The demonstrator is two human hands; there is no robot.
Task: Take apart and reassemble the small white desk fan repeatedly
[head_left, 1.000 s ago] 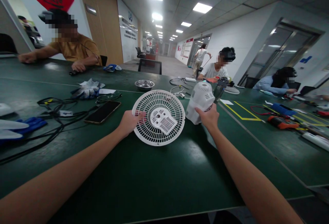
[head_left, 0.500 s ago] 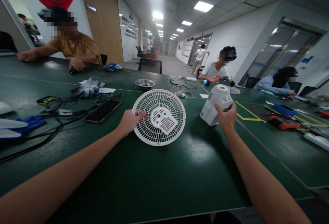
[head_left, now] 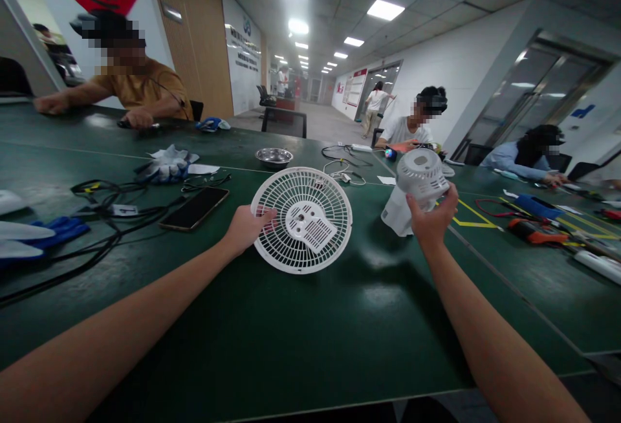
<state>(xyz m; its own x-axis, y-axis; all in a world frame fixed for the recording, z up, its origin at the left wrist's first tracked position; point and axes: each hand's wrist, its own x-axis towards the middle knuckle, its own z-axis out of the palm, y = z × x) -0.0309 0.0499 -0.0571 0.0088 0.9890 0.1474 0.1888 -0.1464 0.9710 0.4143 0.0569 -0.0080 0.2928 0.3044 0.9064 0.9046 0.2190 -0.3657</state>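
Observation:
My left hand (head_left: 250, 227) grips the left rim of a round white fan grille (head_left: 317, 232), thumb on its face and fingers behind the bars. The grille is tilted up toward me, its slotted centre plate showing. Off to the right, my right hand (head_left: 434, 216) is wrapped round a white plastic fan motor housing (head_left: 420, 177). The vented, rounded end of the housing faces up and toward me, while a narrower part points down to the table. Whether that lower part touches the tabletop, I cannot tell.
On the green table (head_left: 272, 339) lie a phone (head_left: 194, 208), black cables (head_left: 114, 232), work gloves (head_left: 167, 164) and a metal bowl (head_left: 273, 158). A white cord (head_left: 342, 174) is behind the grille. An orange multimeter (head_left: 536, 232) lies at right. Several people sit across the table.
My right hand has turned the motor housing, so its vented end now faces more toward me. The grille has barely moved in my left hand.

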